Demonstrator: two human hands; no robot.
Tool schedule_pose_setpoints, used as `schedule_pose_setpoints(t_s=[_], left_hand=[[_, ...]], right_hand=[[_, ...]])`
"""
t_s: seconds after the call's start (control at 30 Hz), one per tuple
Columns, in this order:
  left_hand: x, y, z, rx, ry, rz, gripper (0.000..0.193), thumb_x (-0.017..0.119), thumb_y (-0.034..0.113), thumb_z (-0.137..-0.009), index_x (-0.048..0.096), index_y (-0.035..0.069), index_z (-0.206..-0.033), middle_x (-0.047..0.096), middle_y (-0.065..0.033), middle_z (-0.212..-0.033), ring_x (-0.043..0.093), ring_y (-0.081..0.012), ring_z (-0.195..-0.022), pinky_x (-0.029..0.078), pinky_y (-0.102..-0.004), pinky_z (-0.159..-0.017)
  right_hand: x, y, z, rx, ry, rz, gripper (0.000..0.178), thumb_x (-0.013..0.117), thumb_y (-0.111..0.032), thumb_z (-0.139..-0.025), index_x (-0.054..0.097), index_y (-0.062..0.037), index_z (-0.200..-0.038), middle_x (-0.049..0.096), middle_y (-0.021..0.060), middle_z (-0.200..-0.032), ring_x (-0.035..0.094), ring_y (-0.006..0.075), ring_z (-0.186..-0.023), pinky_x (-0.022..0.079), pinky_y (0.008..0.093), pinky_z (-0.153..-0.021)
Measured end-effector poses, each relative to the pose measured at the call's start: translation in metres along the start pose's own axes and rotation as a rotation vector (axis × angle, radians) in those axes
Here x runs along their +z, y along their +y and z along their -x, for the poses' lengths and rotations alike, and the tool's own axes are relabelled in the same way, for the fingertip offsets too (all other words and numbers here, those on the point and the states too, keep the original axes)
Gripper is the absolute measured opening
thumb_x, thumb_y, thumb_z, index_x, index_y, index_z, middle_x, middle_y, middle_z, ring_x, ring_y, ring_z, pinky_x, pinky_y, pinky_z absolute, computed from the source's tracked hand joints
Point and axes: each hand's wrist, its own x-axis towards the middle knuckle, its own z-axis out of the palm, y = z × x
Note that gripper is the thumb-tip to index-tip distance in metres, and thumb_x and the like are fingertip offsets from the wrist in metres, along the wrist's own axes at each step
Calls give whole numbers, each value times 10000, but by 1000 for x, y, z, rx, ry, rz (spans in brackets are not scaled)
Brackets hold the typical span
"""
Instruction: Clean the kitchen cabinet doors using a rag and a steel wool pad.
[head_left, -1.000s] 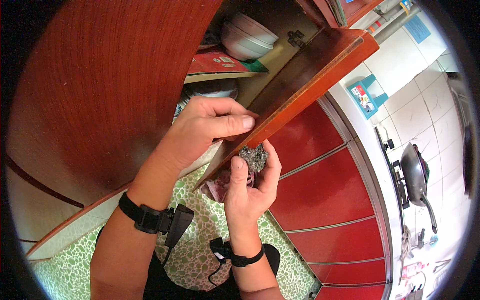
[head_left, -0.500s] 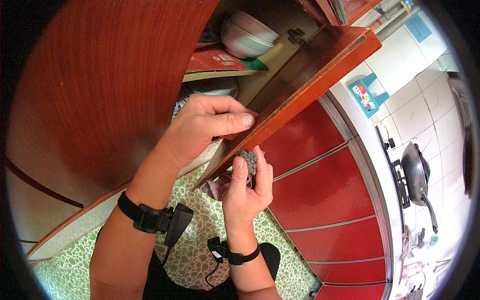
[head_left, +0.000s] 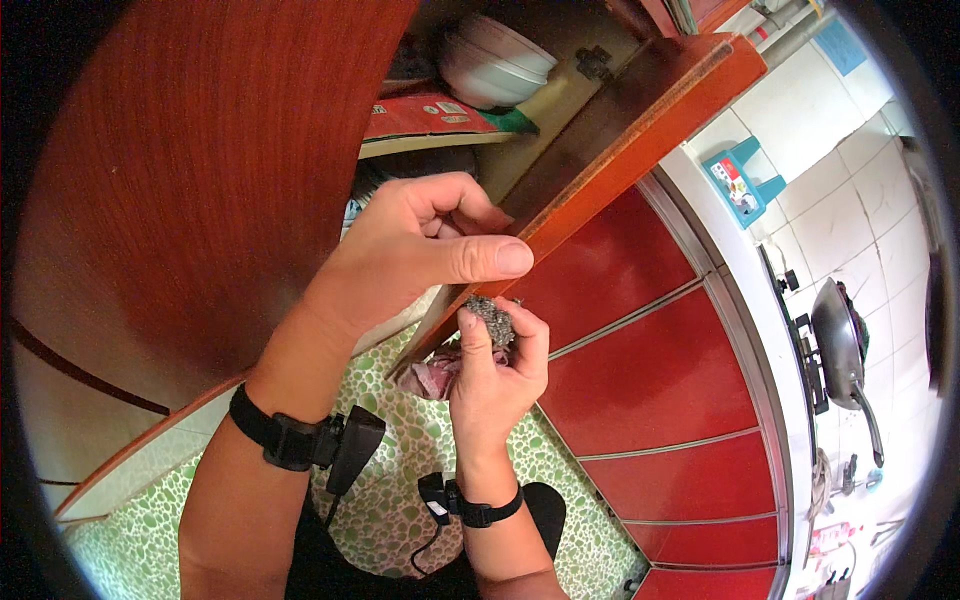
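Observation:
My left hand (head_left: 415,245) holds the edge of an open reddish-brown cabinet door (head_left: 645,145). Its thumb lies across the narrow edge, while its fingers curl on the inner side. Lower on the same door, my right hand (head_left: 500,375) pinches a grey steel wool scrubber (head_left: 490,322) between thumb and fingers, against or very near the edge. A crumpled pinkish cloth (head_left: 430,378) hangs beside the right hand, below the door; whether the hand grips it too is hidden. Black straps with small devices circle both wrists.
Inside the cabinet, white bowls (head_left: 495,65) are stacked on a shelf with a red sheet (head_left: 430,118). Red lower cabinets (head_left: 650,360) line the right side under a white counter. A wok (head_left: 838,335) and a teal holder (head_left: 745,185) stand there.
My left thumb has slid from the door's inner side onto its edge. The right hand stays low at the door with the scrubber, its fingers slightly more bent.

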Motion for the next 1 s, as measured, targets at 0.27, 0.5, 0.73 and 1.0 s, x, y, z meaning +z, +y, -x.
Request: schedule_pose_setpoints(t_s=[0.27, 0.5, 0.73, 1.0], left_hand=[[-4, -4, 0, 12, 13, -8, 325, 870, 212, -835, 663, 28, -1005, 678, 16, -912, 612, -36, -779, 495, -198, -694], [-1, -1, -2, -33, -4, -3, 326, 883, 213, -821, 658, 40, -981, 651, 37, -890, 582, -27, -785, 474, -199, -713], [-6, -2, -1, -12, 18, -51, 313, 874, 214, -826, 658, 44, -976, 649, 40, -888, 576, -23, -784, 467, -200, -705], [0, -1, -4, -26, 3, -40, 316, 870, 194, -820, 662, 33, -996, 668, 22, -887, 597, -33, -761, 483, -206, -686]], right_hand=[[8, -37, -45, -130, 50, -127, 269, 827, -69, -890, 677, -10, -1107, 667, 36, -1018, 607, 103, -869, 495, 239, -779], [-4, -14, -8, 63, 5, -60, 226, 809, -88, -921, 643, -29, -1063, 641, 3, -958, 562, 72, -833, 469, 222, -731], [-3, -37, -40, -15, -53, -105, 229, 797, -78, -928, 635, -36, -1084, 639, -7, -964, 565, 67, -837, 478, 230, -740], [-9, -20, -19, 143, -41, -198, 226, 792, -65, -927, 636, -33, -1087, 627, -17, -985, 552, 52, -863, 475, 213, -755]])
